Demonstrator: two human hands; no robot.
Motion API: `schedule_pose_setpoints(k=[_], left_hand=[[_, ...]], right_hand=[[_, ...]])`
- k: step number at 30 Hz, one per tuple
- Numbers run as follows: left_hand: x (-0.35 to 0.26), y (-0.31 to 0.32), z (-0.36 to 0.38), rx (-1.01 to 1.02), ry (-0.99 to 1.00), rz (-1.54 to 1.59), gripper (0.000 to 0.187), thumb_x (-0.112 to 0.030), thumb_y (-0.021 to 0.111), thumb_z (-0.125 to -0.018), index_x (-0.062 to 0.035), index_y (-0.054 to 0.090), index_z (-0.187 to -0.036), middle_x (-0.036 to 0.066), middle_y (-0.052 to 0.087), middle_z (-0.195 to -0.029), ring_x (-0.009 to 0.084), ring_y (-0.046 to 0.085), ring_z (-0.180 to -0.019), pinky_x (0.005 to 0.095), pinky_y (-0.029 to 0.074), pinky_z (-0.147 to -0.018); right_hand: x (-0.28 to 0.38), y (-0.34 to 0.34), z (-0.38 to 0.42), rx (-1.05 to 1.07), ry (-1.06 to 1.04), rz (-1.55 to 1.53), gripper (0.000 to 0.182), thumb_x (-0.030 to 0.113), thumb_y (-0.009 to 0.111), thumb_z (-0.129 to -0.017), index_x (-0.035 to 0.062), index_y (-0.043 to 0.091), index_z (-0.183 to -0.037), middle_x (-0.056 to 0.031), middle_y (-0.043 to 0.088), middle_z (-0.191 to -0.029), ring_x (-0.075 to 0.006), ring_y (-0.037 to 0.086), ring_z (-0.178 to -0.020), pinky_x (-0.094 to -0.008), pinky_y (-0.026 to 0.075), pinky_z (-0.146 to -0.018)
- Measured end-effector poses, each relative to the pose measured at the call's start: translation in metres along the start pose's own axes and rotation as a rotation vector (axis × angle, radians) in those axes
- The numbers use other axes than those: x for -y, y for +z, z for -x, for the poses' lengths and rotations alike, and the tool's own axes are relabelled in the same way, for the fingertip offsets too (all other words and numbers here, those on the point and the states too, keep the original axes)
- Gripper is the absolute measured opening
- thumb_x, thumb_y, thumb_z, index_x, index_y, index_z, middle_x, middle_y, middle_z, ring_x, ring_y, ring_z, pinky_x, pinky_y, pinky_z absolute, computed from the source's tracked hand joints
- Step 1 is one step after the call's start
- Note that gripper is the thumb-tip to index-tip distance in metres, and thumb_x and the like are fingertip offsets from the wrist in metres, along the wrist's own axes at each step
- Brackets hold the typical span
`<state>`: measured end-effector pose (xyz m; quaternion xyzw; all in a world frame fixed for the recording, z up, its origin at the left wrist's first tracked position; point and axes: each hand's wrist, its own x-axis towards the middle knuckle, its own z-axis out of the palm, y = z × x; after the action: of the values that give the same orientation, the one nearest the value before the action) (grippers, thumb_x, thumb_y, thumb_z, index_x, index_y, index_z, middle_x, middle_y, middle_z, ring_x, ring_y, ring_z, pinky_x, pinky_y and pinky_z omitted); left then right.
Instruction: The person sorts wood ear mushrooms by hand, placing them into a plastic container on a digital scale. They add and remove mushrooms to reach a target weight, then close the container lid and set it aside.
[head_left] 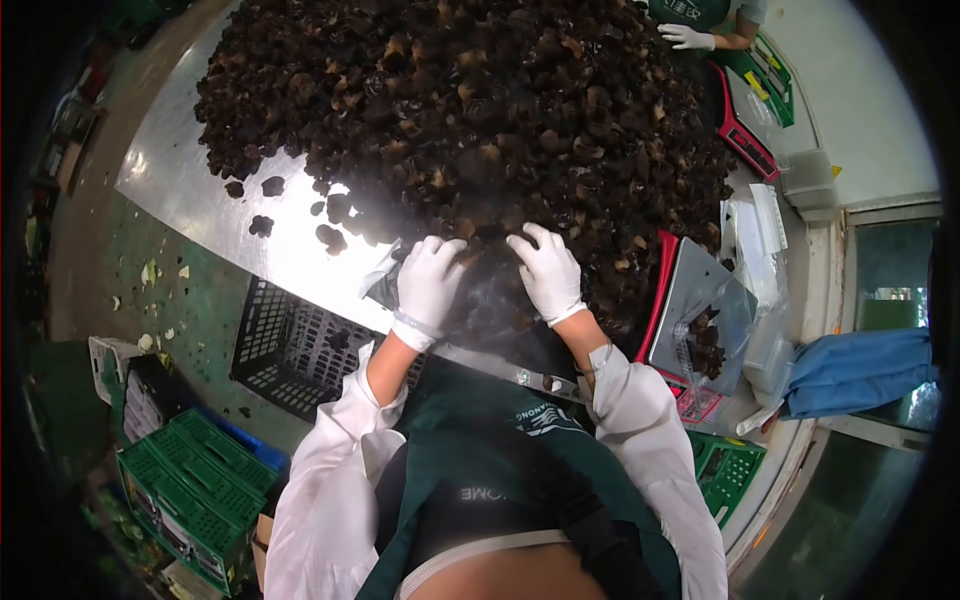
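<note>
A large heap of dark wood ear mushrooms covers much of the metal table. At its near edge is my left hand, in a white glove, with curled fingers and a brownish mushroom piece at the fingertips. My right hand, gloved too, curls its fingers at the mushrooms just to the right; what they grip is hidden. Between my hands lies a dark, shiny patch that looks like clear plastic over mushrooms. Clear plastic also lies beside my left hand.
On the right, a red-framed scale bears a clear bag with mushrooms. Another red scale stands farther back, near a co-worker's gloved hand. A black crate and green crates are at the left.
</note>
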<state>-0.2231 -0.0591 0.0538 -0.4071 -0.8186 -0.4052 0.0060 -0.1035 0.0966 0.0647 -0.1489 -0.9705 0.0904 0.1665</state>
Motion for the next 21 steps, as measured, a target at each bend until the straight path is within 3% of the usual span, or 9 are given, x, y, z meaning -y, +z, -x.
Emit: schedule_pose_setpoints(k=[1, 6, 9, 10, 12, 13, 15, 18, 21], left_hand=[[-0.003, -0.003, 0.005, 0.029, -0.036, 0.055, 0.027, -0.004, 0.068, -0.069, -0.0075, 0.062, -0.095, 0.008, 0.053, -0.084, 0.0272, 0.054, -0.082, 0.0357, 0.046, -0.072], [-0.002, -0.005, 0.026, 0.097, -0.161, 0.224, 0.028, 0.001, 0.066, -0.069, -0.0036, 0.062, -0.096, 0.009, 0.056, -0.091, 0.0245, 0.056, -0.089, 0.0304, 0.045, -0.079], [0.006, -0.003, 0.032, 0.095, -0.402, 0.629, 0.023, 0.002, 0.063, -0.079, -0.0004, 0.059, -0.101, 0.003, 0.058, -0.099, 0.0134, 0.056, -0.091, 0.0262, 0.044, -0.084], [0.007, -0.002, 0.034, 0.101, -0.405, 0.626, 0.023, 0.002, 0.063, -0.079, -0.0004, 0.059, -0.101, 0.003, 0.058, -0.099, 0.0134, 0.056, -0.091, 0.0262, 0.044, -0.084], [0.005, -0.004, 0.032, 0.180, -0.693, 1.072, 0.022, -0.007, 0.059, -0.088, -0.0101, 0.057, -0.109, -0.001, 0.059, -0.103, 0.0097, 0.056, -0.092, 0.0224, 0.044, -0.076], [0.002, -0.006, 0.030, 0.185, -0.693, 1.070, 0.022, -0.007, 0.059, -0.088, -0.0101, 0.057, -0.109, -0.001, 0.059, -0.103, 0.0097, 0.056, -0.092, 0.0224, 0.044, -0.076], [-0.006, -0.008, 0.026, 0.209, -0.836, 1.355, 0.023, -0.011, 0.059, -0.090, -0.0106, 0.054, -0.112, 0.001, 0.060, -0.107, 0.0115, 0.058, -0.092, 0.0233, 0.045, -0.074], [-0.012, -0.003, 0.024, 0.295, -0.813, 1.533, 0.022, -0.016, 0.054, -0.093, -0.0105, 0.054, -0.115, 0.002, 0.062, -0.107, 0.0135, 0.059, -0.098, 0.0234, 0.046, -0.072], [-0.017, 0.009, 0.023, 0.366, -0.815, 1.555, 0.022, -0.018, 0.055, -0.093, -0.0104, 0.053, -0.114, 0.004, 0.062, -0.109, 0.0149, 0.061, -0.096, 0.0229, 0.048, -0.068]], right_hand=[[0.002, -0.001, 0.008, 0.028, 0.027, -0.029, 0.043, 0.002, 0.062, -0.067, 0.0172, 0.061, -0.107, -0.0059, 0.055, -0.114, -0.0256, 0.055, -0.099, -0.0357, 0.050, -0.079], [0.009, -0.005, 0.049, 0.120, 0.093, -0.130, 0.045, 0.001, 0.063, -0.066, 0.0167, 0.062, -0.109, -0.0065, 0.055, -0.115, -0.0258, 0.055, -0.100, -0.0351, 0.050, -0.081], [0.005, -0.010, 0.061, 0.088, 0.178, -0.241, 0.044, 0.001, 0.064, -0.067, 0.0157, 0.063, -0.108, -0.0074, 0.056, -0.115, -0.0267, 0.056, -0.101, -0.0351, 0.049, -0.083], [0.003, -0.012, 0.063, 0.035, 0.208, -0.299, 0.043, 0.000, 0.065, -0.068, 0.0152, 0.063, -0.108, -0.0078, 0.056, -0.115, -0.0273, 0.057, -0.101, -0.0352, 0.049, -0.083], [0.000, -0.016, 0.062, -0.013, 0.291, -0.454, 0.039, -0.002, 0.063, -0.071, 0.0104, 0.063, -0.108, -0.0106, 0.058, -0.112, -0.0274, 0.057, -0.102, -0.0321, 0.046, -0.087], [-0.003, -0.018, 0.060, -0.047, 0.305, -0.549, 0.040, -0.002, 0.063, -0.071, 0.0099, 0.063, -0.109, -0.0113, 0.058, -0.111, -0.0272, 0.057, -0.102, -0.0317, 0.047, -0.086], [-0.008, -0.026, 0.055, -0.068, 0.378, -0.719, 0.040, -0.003, 0.063, -0.072, 0.0055, 0.062, -0.111, -0.0129, 0.060, -0.109, -0.0244, 0.057, -0.104, -0.0298, 0.044, -0.090], [-0.018, -0.018, 0.058, -0.084, 0.606, -1.043, 0.043, -0.002, 0.063, -0.076, 0.0049, 0.058, -0.118, -0.0090, 0.059, -0.112, -0.0188, 0.056, -0.106, -0.0284, 0.041, -0.095], [-0.012, -0.033, 0.056, -0.114, 0.609, -1.055, 0.040, -0.002, 0.060, -0.081, 0.0039, 0.057, -0.120, -0.0064, 0.058, -0.116, -0.0136, 0.055, -0.104, -0.0258, 0.041, -0.094]])
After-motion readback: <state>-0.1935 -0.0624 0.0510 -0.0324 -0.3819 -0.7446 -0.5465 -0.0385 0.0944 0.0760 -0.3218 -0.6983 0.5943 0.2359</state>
